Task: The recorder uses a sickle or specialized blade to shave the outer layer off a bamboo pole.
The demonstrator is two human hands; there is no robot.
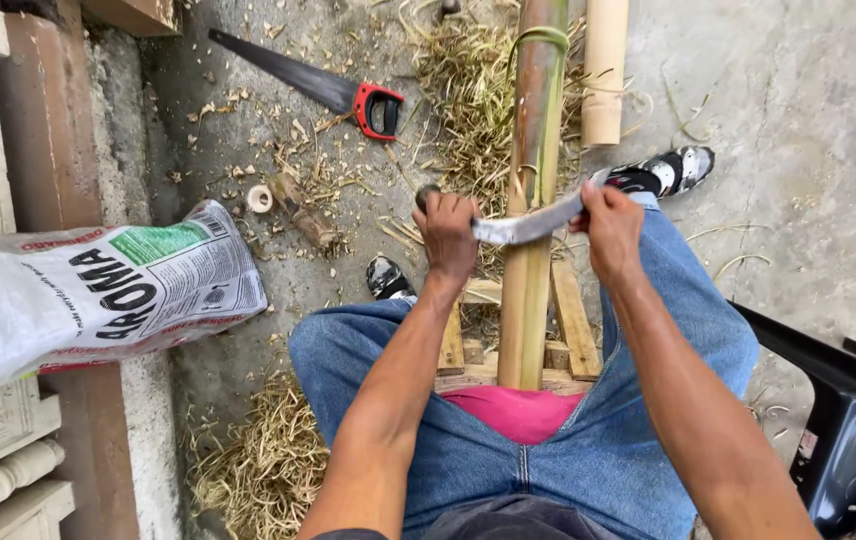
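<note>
The rough grey concrete floor (808,90) is littered with dry straw-like shavings (258,470) and wood chips. A long bamboo pole (533,150), smooth, green-brown and round, runs away from the seated person, its near end resting on a slatted wooden frame (573,320) between the knees. A paler, shorter bamboo piece (605,70) lies just beside it on the right. A curved steel blade (528,225) lies across the pole. The left hand (448,235) is a closed fist, its grip wrapped round the blade's handle; the right hand (610,225) pinches the far tip, fingers pressed together. A printed plastic sack (88,290) bulges at left; a red-handled handsaw (318,88) lies beyond on open floor.
</note>
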